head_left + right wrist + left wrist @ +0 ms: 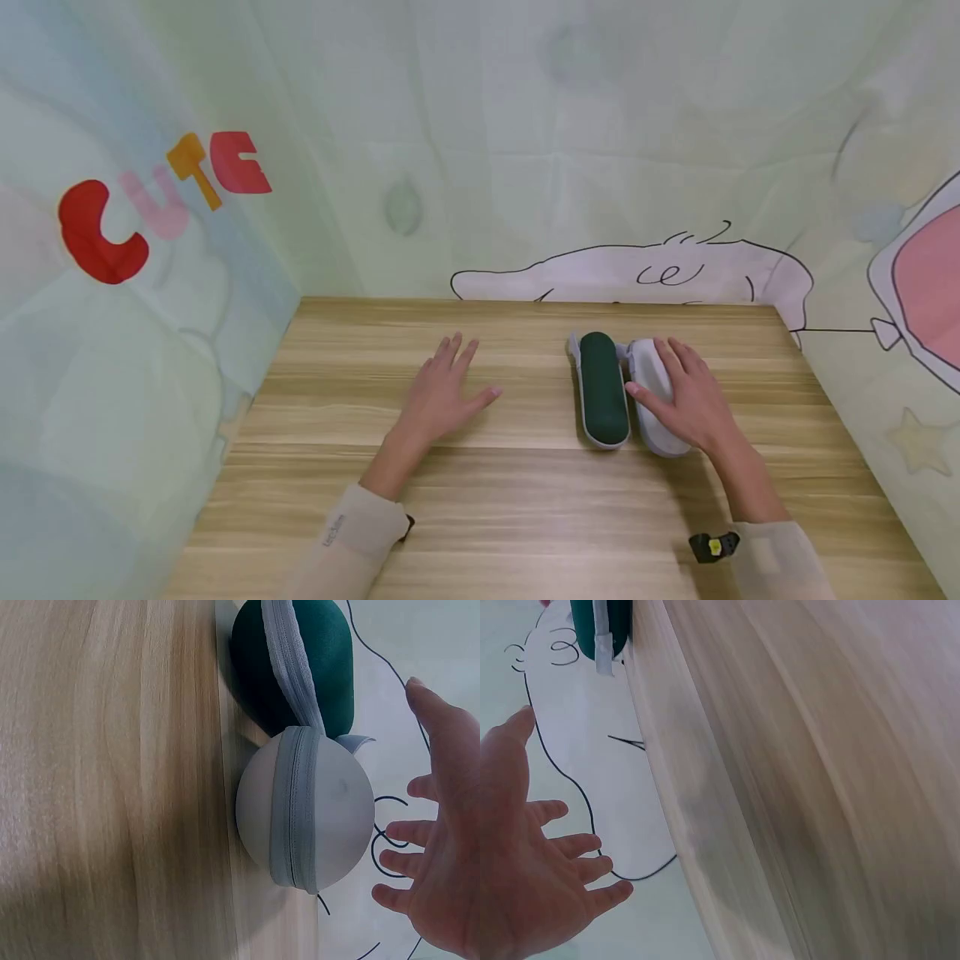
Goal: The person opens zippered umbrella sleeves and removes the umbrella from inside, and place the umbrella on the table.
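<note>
Going L to R, we see the CUTE letters (167, 223) on the side wall, then the L hand (435, 400) over the tbl (495, 508), fingers spread & loose, w/ nothing in them. R of center, nr the tbl's far edge, we've got the green case (604, 387) lying lengthwise, then the white case (334, 814) just beside it, gray zip done up. Above the white case we see the R hand (693, 404), fingers extended, grasping nothing, w/ a gap btwn, & farther R a pink balloon (933, 287) print.
</note>
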Available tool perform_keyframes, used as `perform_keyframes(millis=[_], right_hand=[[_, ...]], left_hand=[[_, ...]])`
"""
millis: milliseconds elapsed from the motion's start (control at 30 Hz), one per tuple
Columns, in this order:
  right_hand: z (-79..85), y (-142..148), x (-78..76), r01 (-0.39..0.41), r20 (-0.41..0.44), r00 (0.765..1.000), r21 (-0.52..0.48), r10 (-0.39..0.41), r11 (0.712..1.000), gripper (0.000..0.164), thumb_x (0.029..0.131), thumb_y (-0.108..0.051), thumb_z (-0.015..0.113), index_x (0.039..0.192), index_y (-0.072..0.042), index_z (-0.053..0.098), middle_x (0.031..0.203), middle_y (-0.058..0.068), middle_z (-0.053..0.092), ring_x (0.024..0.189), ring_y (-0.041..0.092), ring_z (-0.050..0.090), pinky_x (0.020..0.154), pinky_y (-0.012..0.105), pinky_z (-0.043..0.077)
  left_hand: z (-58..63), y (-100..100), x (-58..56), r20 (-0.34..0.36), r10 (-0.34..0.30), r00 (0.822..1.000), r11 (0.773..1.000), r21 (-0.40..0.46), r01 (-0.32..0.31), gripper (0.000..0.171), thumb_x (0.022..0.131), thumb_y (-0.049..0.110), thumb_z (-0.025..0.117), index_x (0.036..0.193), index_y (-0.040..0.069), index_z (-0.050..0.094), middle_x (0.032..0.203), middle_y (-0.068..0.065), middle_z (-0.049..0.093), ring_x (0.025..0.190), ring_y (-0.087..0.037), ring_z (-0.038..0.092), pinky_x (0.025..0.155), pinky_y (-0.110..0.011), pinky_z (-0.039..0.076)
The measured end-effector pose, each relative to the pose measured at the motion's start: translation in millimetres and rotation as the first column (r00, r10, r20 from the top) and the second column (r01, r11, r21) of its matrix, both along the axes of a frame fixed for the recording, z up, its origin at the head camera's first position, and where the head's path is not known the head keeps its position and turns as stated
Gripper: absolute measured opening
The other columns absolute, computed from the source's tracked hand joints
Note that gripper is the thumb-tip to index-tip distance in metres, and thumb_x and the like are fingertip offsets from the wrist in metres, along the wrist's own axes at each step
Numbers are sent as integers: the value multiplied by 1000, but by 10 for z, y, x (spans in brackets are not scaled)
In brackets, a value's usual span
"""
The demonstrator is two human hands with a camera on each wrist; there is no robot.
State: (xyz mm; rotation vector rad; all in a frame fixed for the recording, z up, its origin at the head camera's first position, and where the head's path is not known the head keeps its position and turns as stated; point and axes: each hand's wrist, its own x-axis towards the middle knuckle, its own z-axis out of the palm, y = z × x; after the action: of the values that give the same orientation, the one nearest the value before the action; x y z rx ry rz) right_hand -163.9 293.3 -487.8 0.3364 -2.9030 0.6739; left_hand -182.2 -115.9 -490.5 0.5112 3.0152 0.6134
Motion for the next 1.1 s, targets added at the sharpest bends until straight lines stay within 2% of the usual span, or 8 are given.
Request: perform_keyframes(millis=[267,433,633,833,1100], right_hand=[[12,-14,-7,11,3,1000,-21,-11,1000,89,99,-53,68,164,-3,34,165,31,31,146,57,32,108,77,32],[30,-34,-19,17,3,1000,-20,-17,1000,87,100,-53,67,164,-5,34,164,30,33,145,55,34,106,77,36],[27,-88,-17,-4,-19,1000,-34,3,999,83,101,-49,68,163,-3,37,162,30,36,143,54,37,105,75,39],[38,-174,-21,-40,-71,997,-86,33,996,76,101,-39,70,159,0,42,158,30,41,142,53,39,107,72,38],[69,-331,9,-30,-16,999,-129,28,991,82,103,-40,68,163,1,31,156,35,40,141,55,42,110,73,37]], left_hand=[[40,330,46,-4,-16,1000,994,106,16,91,101,66,58,169,13,28,174,-16,22,161,-36,18,122,-62,30],[53,517,65,3,-12,1000,986,163,11,90,100,64,60,168,14,29,173,-16,25,160,-36,23,120,-59,35],[25,740,77,71,1,997,968,251,-19,90,101,61,62,169,13,27,172,-17,28,157,-36,30,119,-57,38],[-18,954,54,144,-32,989,942,334,-18,91,102,60,62,168,10,26,171,-15,29,156,-35,32,122,-54,34],[-94,1139,79,223,-79,972,918,395,-16,99,98,66,63,168,6,25,170,-18,31,153,-36,37,121,-53,36]])
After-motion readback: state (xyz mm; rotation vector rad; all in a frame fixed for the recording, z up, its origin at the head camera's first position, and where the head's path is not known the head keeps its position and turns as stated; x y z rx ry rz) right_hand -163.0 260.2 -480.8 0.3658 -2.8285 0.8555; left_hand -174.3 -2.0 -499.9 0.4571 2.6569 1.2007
